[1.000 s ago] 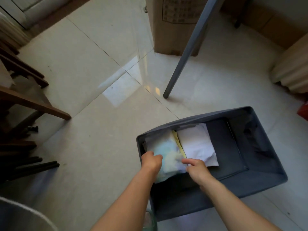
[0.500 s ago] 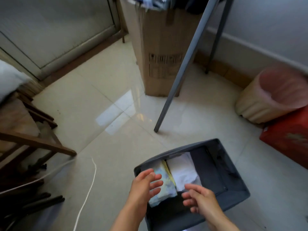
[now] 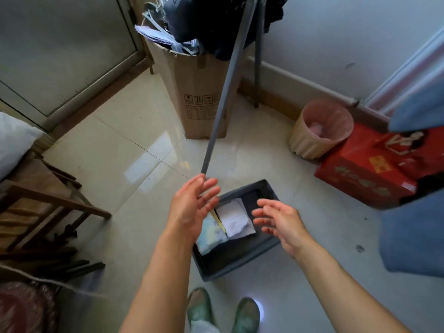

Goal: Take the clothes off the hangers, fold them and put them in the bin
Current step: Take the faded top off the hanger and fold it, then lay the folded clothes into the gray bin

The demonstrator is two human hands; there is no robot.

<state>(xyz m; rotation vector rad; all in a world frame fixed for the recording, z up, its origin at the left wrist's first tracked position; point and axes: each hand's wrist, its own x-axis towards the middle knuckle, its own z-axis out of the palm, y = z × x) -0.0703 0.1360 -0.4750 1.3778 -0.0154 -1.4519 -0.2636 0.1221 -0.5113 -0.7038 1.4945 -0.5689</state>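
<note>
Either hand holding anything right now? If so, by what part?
Nothing held: left hand and right hand are both open over the bin; folded clothes lie inside.

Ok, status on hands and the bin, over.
Left hand open, empty. Right hand open, empty. Folded clothes in bin. Rack leg behind bin.

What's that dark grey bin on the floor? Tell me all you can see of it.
The bin is a dark grey, rectangular, open-topped box, seemingly fabric-sided, upright on the tiled floor. Inside, a white garment and a blue-and-yellow garment lie folded side by side; the rest of its bottom looks bare. The left hand and right hand hover open above it, touching nothing.
</note>
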